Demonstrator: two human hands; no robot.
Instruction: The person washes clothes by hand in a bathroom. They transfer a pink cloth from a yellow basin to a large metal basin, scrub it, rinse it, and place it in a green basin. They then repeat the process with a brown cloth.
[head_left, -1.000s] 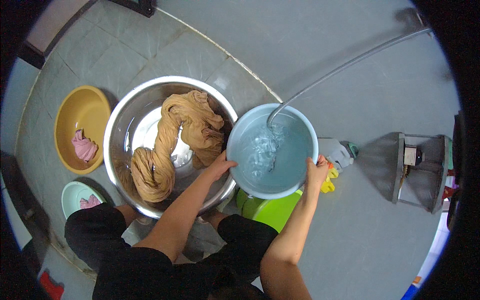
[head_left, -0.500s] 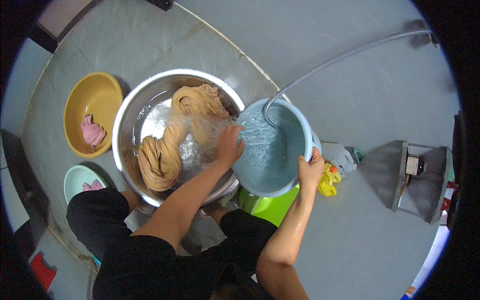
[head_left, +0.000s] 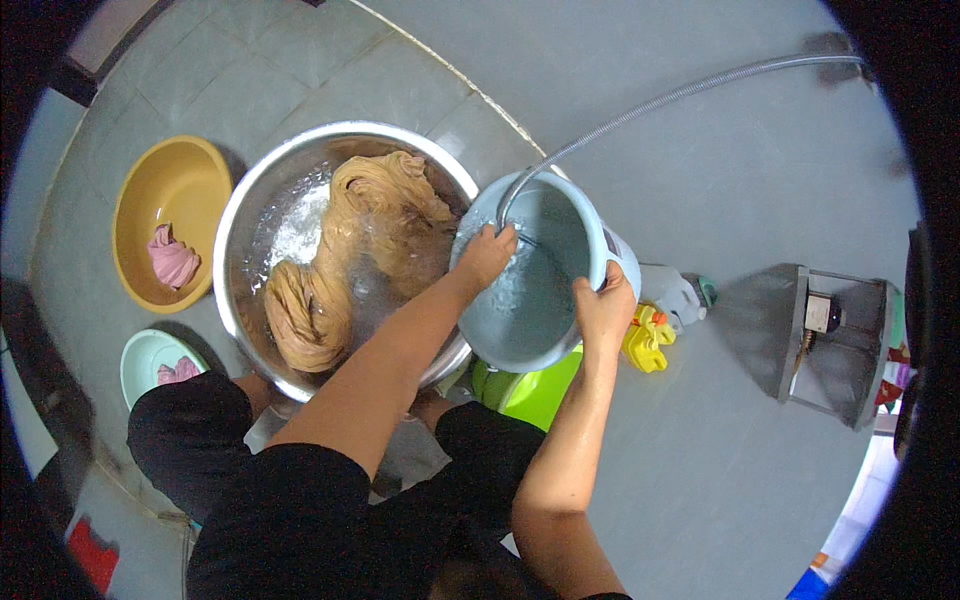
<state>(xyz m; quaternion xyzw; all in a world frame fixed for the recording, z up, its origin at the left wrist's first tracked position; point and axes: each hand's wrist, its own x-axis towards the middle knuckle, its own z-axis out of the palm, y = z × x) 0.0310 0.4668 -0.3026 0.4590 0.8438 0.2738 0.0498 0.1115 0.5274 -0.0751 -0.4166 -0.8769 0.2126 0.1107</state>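
Observation:
A light blue bucket (head_left: 585,235), tilted toward the left, stands against the right rim of a large steel basin (head_left: 228,245). My right hand (head_left: 607,310) grips the bucket's rim on its right side, thumb inside. My left hand (head_left: 485,258) reaches over the basin to the bucket's left rim, fingers closed on the grey flexible hose (head_left: 505,203) that bends down into the bucket. Some water is visible in the bucket. A twisted tan cloth (head_left: 308,315) lies wet in the basin, curled in a bend.
To the left are a yellow basin (head_left: 128,215) with a pink cloth (head_left: 172,258) and a mint-green basin (head_left: 130,365). A bright green tub (head_left: 540,398) sits below the bucket. Yellow (head_left: 648,343) and whitish bottles (head_left: 675,298) stand right of it, with a grey frame (head_left: 800,345) beyond.
Water was pouring from the bucket over the cloth; the stream has stopped. My left hand has moved from the basin's edge right and up to the hose. The bucket appears slightly less tilted.

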